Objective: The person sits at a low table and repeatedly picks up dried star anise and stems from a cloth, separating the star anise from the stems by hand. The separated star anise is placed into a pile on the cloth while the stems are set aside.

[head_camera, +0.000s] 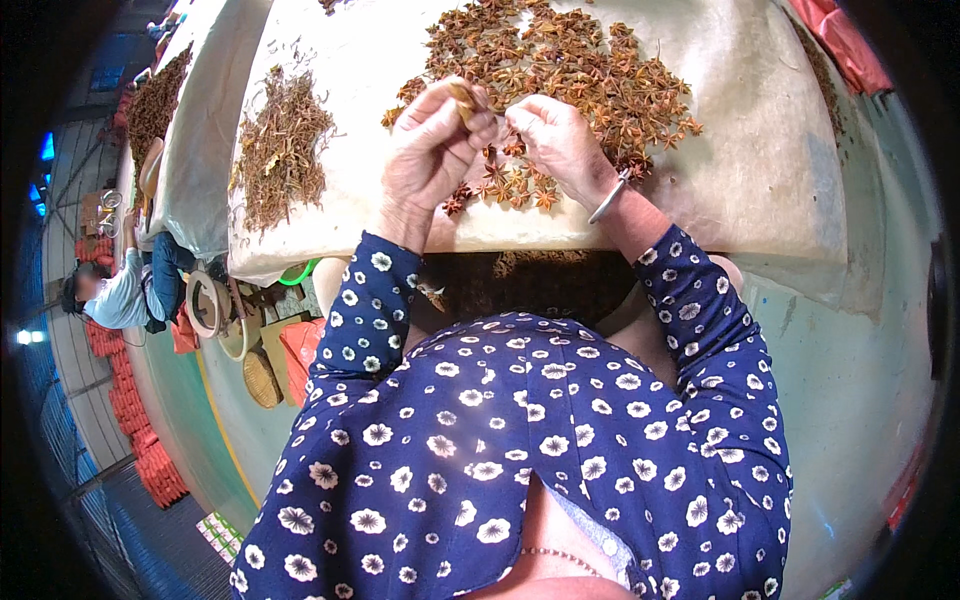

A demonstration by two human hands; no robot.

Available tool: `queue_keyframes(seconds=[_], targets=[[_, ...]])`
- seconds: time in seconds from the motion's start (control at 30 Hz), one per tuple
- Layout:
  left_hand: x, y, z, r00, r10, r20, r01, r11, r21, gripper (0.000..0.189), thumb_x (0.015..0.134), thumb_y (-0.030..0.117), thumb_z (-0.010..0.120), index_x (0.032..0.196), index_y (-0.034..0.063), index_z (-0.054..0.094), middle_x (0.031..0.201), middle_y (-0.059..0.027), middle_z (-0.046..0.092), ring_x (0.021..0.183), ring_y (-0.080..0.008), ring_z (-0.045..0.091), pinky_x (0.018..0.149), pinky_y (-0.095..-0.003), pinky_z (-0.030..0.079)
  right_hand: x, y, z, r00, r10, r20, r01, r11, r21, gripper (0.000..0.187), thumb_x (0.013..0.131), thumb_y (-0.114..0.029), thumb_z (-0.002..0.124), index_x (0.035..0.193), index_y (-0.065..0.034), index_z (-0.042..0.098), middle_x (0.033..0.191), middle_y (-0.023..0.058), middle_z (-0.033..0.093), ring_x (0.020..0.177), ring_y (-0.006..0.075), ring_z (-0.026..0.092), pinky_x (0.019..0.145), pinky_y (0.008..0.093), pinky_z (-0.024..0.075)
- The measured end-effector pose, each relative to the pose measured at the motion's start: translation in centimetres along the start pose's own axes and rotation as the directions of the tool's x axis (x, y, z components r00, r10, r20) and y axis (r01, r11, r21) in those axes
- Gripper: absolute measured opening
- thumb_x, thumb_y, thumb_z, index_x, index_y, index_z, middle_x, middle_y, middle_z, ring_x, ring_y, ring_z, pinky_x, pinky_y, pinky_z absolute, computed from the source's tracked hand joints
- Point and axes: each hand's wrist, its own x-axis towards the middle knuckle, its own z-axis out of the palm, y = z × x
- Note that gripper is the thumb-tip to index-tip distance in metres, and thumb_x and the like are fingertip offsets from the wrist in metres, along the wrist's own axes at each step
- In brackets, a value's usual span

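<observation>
My left hand is raised over the covered table with its fingers curled on a yellow-brown piece, perhaps star anise. Close to its right, my right hand has thumb and forefinger pinched together; whether anything small is between them cannot be told. A silvery bangle circles the right wrist. Beyond and right of the hands spreads a large heap of dried star anise. A smaller group of star anise lies below the hands, near the table's front edge. Brown stems and broken bits form a pile at the left.
A pale sheet covers the table. Another table at the left bears a dark brown heap, with a seated person beside it. Baskets, a round tub and red bags are on the floor at the left.
</observation>
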Motion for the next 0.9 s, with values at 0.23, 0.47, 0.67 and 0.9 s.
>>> queue_keyframes(seconds=[0.23, 0.47, 0.67, 0.9], targets=[[0.5, 1.5, -2.5, 0.982, 0.180, -0.053, 0.032, 0.113, 0.993, 0.034, 0.076, -0.002, 0.062, 0.108, 0.0096, 0.064, 0.115, -0.0067, 0.057, 0.102, -0.0190, 0.056, 0.093, -0.0327, 0.046, 1.4, -3.3, -5.0, 0.981, 0.137, 0.136, -0.190, 0.565, 0.803, 0.015, 0.090, -0.015, 0.043, 0.085, -0.0039, 0.052, 0.079, 0.0088, 0.057, 0.056, 0.0102, 0.046, 0.040, 0.0182, 0.0310], [0.0, -1.5, -3.3, 0.974, 0.022, 0.227, -0.185, -0.505, 0.843, 0.034, 0.072, -0.005, 0.059, 0.102, 0.0083, 0.065, 0.120, -0.0103, 0.055, 0.119, -0.0266, 0.047, 0.100, -0.0363, 0.039, 1.6, -1.4, -5.0, 0.953, 0.122, 0.276, -0.297, 0.538, 0.789, 0.016, 0.089, -0.012, 0.046, 0.095, 0.0011, 0.054, 0.070, 0.0030, 0.050, 0.047, 0.0066, 0.037, 0.038, 0.0184, 0.0288], [-2.4, -0.1, -3.4, 0.953, 0.281, -0.112, 0.195, -0.289, 0.937, 0.020, 0.078, -0.004, 0.057, 0.094, 0.0060, 0.066, 0.099, -0.0065, 0.061, 0.096, -0.0192, 0.062, 0.081, -0.0276, 0.051, 0.9, -2.6, -4.6, 0.962, 0.151, 0.228, -0.270, 0.647, 0.713, 0.019, 0.093, -0.014, 0.043, 0.098, 0.0009, 0.053, 0.057, -0.0047, 0.037, 0.042, 0.0042, 0.030, 0.036, 0.0180, 0.0253], [2.0, -1.5, -0.9, 0.986, 0.125, 0.111, -0.042, -0.456, 0.889, 0.019, 0.082, 0.010, 0.063, 0.100, 0.0123, 0.068, 0.098, -0.0047, 0.064, 0.087, -0.0177, 0.063, 0.077, -0.0288, 0.052, 0.6, -2.7, -4.7, 0.958, 0.160, 0.237, -0.279, 0.705, 0.652, 0.021, 0.095, -0.017, 0.041, 0.099, -0.0007, 0.054, 0.053, -0.0074, 0.032, 0.041, 0.0031, 0.028, 0.035, 0.0178, 0.0235]])
